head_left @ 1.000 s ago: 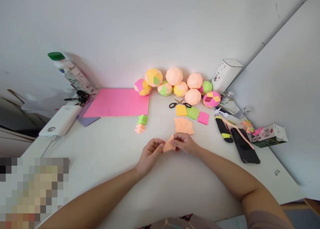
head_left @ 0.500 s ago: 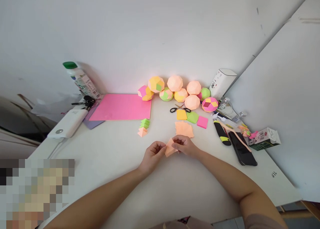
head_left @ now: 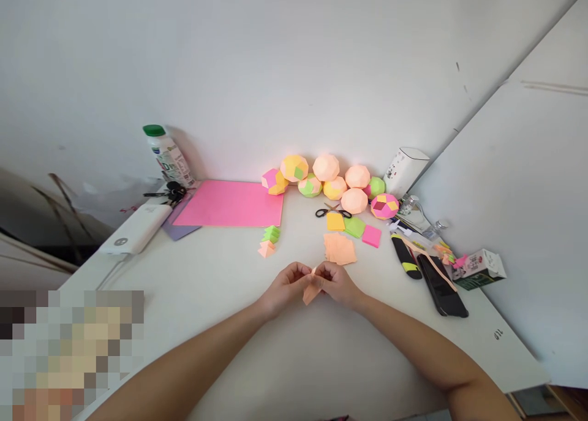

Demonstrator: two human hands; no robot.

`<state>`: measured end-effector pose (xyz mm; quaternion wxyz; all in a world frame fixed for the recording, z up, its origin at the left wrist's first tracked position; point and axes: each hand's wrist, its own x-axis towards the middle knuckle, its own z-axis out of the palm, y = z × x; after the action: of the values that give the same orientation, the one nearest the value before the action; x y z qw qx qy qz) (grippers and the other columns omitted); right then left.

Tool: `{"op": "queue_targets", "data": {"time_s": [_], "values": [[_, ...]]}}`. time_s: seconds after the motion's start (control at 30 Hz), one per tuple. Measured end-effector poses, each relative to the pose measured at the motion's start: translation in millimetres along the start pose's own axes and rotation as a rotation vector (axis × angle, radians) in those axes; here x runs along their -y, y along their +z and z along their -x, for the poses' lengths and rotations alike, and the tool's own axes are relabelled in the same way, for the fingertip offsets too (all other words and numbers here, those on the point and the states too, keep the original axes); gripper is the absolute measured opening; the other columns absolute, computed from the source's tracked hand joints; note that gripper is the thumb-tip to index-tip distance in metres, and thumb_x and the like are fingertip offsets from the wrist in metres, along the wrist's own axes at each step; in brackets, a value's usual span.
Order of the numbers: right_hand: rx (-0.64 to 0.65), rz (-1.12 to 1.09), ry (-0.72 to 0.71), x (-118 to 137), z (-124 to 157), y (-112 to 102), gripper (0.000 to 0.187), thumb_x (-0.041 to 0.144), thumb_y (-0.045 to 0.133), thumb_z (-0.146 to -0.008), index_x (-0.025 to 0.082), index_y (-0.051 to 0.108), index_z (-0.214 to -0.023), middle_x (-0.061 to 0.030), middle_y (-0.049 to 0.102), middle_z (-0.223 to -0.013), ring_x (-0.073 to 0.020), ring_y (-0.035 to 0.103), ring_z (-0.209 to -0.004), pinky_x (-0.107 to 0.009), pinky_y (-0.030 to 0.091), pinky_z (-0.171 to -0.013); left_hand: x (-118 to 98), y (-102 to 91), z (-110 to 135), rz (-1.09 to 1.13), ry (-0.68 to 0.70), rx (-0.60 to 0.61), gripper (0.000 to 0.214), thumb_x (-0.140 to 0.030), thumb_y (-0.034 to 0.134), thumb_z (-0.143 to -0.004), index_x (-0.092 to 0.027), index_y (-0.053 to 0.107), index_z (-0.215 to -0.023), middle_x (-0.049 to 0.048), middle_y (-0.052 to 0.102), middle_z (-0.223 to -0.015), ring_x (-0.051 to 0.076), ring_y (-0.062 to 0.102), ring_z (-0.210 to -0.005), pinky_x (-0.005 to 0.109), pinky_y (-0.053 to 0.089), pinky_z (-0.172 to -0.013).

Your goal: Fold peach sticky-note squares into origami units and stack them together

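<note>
Our left grip pinches the slip, our right grip pinches it too, over the bench, nearer us than the stack. We judge this a folding step; the next move calls for matched edges.

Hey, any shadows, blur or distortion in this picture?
All in the head view: the bottle casts a soft shadow on the wall; the balls look flattened; the lower left corner is pixelated; the held paper shows too small to read its creases clearly.
</note>
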<state>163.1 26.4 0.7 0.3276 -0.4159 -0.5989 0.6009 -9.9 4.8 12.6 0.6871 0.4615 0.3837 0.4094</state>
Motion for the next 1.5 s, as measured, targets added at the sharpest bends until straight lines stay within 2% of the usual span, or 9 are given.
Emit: {"op": "queue_targets", "data": {"time_s": [0.13, 0.2, 0.4, 0.67, 0.8, 0.93, 1.1, 1.33, 1.5], "values": [[-0.012, -0.002, 0.008, -1, -2, -1, 0.034, 0.047, 0.068, -0.072, 0.017, 0.051, -0.069, 0.0056, 0.046, -0.055, -0.0079, 0.043, -0.047, -0.022, 0.036, -0.045, -12, -11.2, -4, 0.022, -0.048, 0.12, 0.038, -0.036, 0.068, -0.074, -0.022, 0.053, -0.106, 0.0028, 0.061, -0.09, 0.017, 0.061, -0.087, 0.029, 0.047, -0.076], [0.017, -0.031, 0.012, -3, -4, -4, 0.033, 0.047, 0.068, -0.072, 0.017, 0.054, -0.071, 0.0051, 0.047, -0.056, -0.0077, 0.043, -0.047, -0.022, 0.037, -0.044, -13, -14.3, -5, 0.05, -0.084, 0.186, 0.038, -0.034, 0.071, -0.072, -0.02, 0.055, -0.103, 0.0048, 0.063, -0.093, 0.018, 0.061, -0.089, 0.031, 0.047, -0.077], [0.072, -0.05, 0.037, -10, -5, -16, 0.035, 0.046, 0.069, -0.071, 0.015, 0.058, -0.084, 0.001, 0.056, -0.065, -0.0092, 0.051, -0.053, -0.022, 0.04, -0.048, 6, -10.8, -8, 0.104, 0.018, -0.074, 0.032, -0.037, 0.073, -0.068, -0.017, 0.048, -0.072, -0.0022, 0.061, -0.067, 0.013, 0.06, -0.064, 0.026, 0.045, -0.063], [0.098, -0.113, 0.005, -5, -6, -16, 0.035, 0.048, 0.061, -0.078, 0.016, 0.052, -0.069, 0.0016, 0.054, -0.058, -0.0096, 0.049, -0.051, -0.022, 0.038, -0.047, -1, 5.7, 5, -0.016, -0.022, -0.022, 0.03, -0.037, 0.066, -0.076, -0.021, 0.04, -0.075, -0.0002, 0.065, -0.072, 0.016, 0.064, -0.069, 0.028, 0.047, -0.063], [0.176, -0.1, 0.02, -2, -5, -16, 0.036, 0.045, 0.065, -0.075, 0.016, 0.048, -0.062, 0.0037, 0.049, -0.055, -0.0087, 0.046, -0.05, -0.022, 0.036, -0.048, 4, 7.3, 7, -0.008, 0.129, -0.001, 0.031, -0.035, 0.064, -0.078, -0.023, 0.041, -0.096, 0.0042, 0.063, -0.096, 0.018, 0.064, -0.083, 0.034, 0.05, -0.072], [0.218, -0.029, 0.0, -2, -5, -16, 0.033, 0.044, 0.065, -0.075, 0.016, 0.051, -0.066, 0.0029, 0.05, -0.059, -0.0086, 0.045, -0.052, -0.022, 0.035, -0.049, 11, 1.0, 6, -0.295, 0.284, -0.025, 0.021, -0.032, 0.06, -0.08, -0.022, 0.056, -0.098, 0.0058, 0.058, -0.091, 0.019, 0.058, -0.087, 0.034, 0.048, -0.076], [0.185, 0.013, -0.055, -3, -4, -14, 0.03, 0.04, 0.07, -0.071, 0.016, 0.053, -0.07, 0.0043, 0.046, -0.061, -0.0071, 0.038, -0.051, -0.021, 0.029, -0.046, 14, -2.3, 6, -0.444, 0.384, -0.115, 0.031, -0.025, 0.056, -0.082, -0.025, 0.058, -0.112, 0.004, 0.054, -0.088, 0.018, 0.055, -0.083, 0.034, 0.046, -0.077], [0.072, -0.076, -0.062, -7, -3, -12, 0.026, 0.037, 0.068, -0.075, 0.016, 0.052, -0.068, 0.0033, 0.051, -0.058, -0.0087, 0.045, -0.05, -0.022, 0.035, -0.047, 22, -3.0, 4, -0.425, 0.286, -0.139, 0.033, -0.034, 0.053, -0.084, -0.023, 0.058, -0.115, 0.0012, 0.049, -0.079, 0.014, 0.048, -0.067, 0.027, 0.044, -0.061], [0.006, -0.088, -0.086, -7, -1, -11, 0.027, 0.037, 0.067, -0.075, 0.017, 0.051, -0.066, 0.0039, 0.051, -0.057, -0.0085, 0.046, -0.048, -0.022, 0.037, -0.046, 24, -4.1, 2, -0.552, 0.256, -0.1, 0.031, -0.037, 0.048, -0.088, -0.023, 0.06, -0.112, 0.0005, 0.047, -0.076, 0.014, 0.047, -0.069, 0.026, 0.042, -0.062]]}}
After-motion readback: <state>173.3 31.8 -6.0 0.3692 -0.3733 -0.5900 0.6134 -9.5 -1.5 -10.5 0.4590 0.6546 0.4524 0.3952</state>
